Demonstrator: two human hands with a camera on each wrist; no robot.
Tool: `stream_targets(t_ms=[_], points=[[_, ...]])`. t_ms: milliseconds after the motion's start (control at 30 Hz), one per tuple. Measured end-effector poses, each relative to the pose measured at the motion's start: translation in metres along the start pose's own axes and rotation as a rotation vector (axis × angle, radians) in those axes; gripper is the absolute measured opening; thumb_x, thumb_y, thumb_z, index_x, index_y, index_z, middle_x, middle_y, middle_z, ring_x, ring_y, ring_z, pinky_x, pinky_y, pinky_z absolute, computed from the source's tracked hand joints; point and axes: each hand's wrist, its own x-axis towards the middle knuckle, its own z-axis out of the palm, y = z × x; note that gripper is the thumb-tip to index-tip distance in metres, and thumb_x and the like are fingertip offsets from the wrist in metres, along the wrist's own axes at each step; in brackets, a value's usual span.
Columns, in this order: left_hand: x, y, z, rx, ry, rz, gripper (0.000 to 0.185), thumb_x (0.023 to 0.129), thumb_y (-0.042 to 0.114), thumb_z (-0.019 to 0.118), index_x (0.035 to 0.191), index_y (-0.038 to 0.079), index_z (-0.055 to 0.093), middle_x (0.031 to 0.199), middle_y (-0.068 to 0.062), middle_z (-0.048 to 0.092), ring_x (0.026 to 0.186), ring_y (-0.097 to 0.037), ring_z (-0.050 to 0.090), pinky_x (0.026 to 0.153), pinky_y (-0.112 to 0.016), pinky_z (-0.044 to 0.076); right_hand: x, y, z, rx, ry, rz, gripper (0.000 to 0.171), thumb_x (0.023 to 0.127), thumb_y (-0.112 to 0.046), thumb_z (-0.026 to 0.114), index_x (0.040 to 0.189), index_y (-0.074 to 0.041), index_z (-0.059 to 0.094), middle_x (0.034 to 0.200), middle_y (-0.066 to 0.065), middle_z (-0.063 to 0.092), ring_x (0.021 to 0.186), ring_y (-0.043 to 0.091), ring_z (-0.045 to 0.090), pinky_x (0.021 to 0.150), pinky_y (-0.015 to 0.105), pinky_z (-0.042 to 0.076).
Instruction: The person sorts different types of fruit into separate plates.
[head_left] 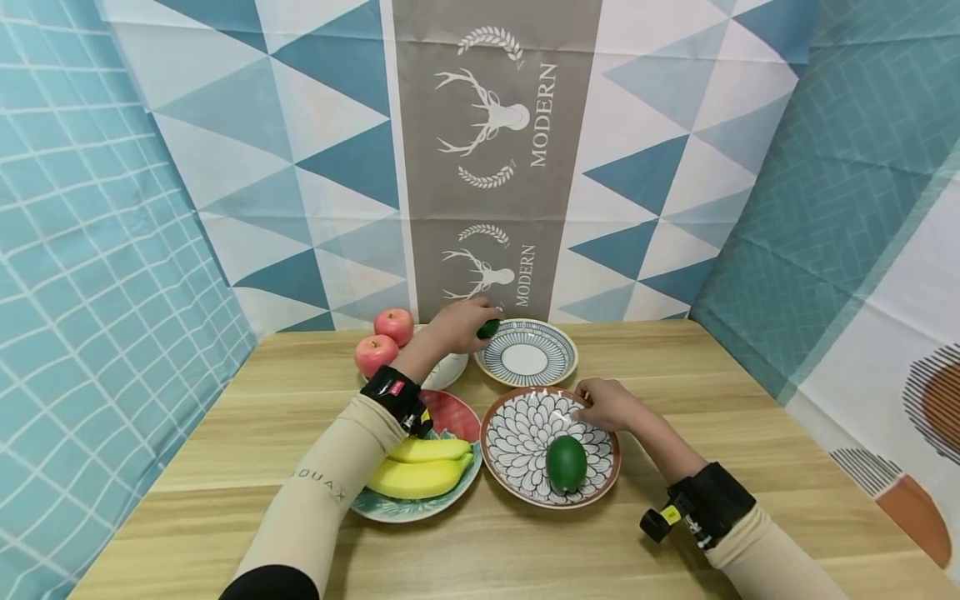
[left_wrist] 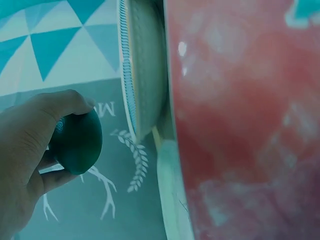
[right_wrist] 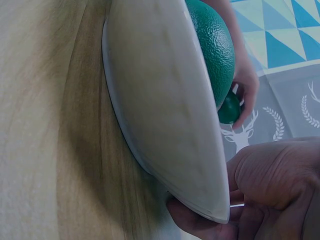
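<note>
Left hand holds lime above striped plate; right hand grips petal plate.
Left hand (head_left: 459, 325) fingers curled round small lime (left_wrist: 76, 142), just over rim of striped plate (head_left: 558, 354). Right hand (head_left: 606, 405) pinches far rim of petal plate (head_left: 517, 433), which carries an avocado (head_left: 566, 462). Bananas (head_left: 420, 467) just left.

Surface (head_left: 675, 542) is showing light wood grain. Near plate (head_left: 517, 433) is wearing a black-and-white petal pattern with a brown rim, carrying a dark green avocado (head_left: 566, 462). Far plate (head_left: 551, 354) is showing blue-and-white stripes. Third plate (head_left: 453, 412) is showing red and teal under yellow bananas (head_left: 420, 467). Apples (head_left: 384, 342) are looking red. Backdrop (head_left: 300, 125) is showing blue triangles and white deer on grey.
</note>
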Motion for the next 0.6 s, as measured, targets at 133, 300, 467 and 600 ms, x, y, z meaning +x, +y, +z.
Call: stream_targets(t_ms=[133,300,467,600], points=[[-0.003,0.007,-0.005,-0.011,0.022,0.036,0.046,0.091,0.022,0.079,0.136,0.019,0.069,0.119,-0.008,0.063,0.101,-0.026,0.063,0.087,-0.042,0.056,0.002,-0.002,0.0,-0.003,-0.004,-0.006,0.018,0.095,-0.014,0.079,0.096,-0.004,0.064,0.085,0.007,0.062,0.082,0.023,0.06,0.071,0.036,0.054],[-0.004,0.021,-0.01,-0.029,0.035,0.103,0.047,0.091,0.024,0.081,0.136,0.018,0.069,0.119,-0.007,0.063,0.101,-0.024,0.064,0.088,-0.041,0.056,0.002,-0.001,0.0,-0.01,-0.005,-0.008,0.017,0.095,-0.013,0.078,0.096,-0.003,0.065,0.085,0.007,0.062,0.081,0.022,0.061,0.071,0.037,0.055],[-0.004,0.037,-0.018,-0.024,0.025,0.153,0.051,0.091,0.025,0.081,0.14,0.019,0.068,0.12,-0.008,0.062,0.101,-0.024,0.064,0.085,-0.042,0.057,0.002,0.0,0.0,-0.004,-0.001,-0.002,0.017,0.095,-0.014,0.078,0.096,-0.004,0.065,0.085,0.007,0.062,0.081,0.022,0.061,0.071,0.037,0.055],[-0.003,0.046,-0.023,-0.013,0.001,0.179,0.051,0.093,0.026,0.08,0.141,0.021,0.066,0.123,-0.007,0.062,0.103,-0.024,0.064,0.084,-0.041,0.058,0.001,0.002,0.001,0.002,-0.003,0.01,0.018,0.096,-0.015,0.079,0.095,-0.004,0.065,0.084,0.007,0.062,0.081,0.022,0.061,0.07,0.036,0.055]])
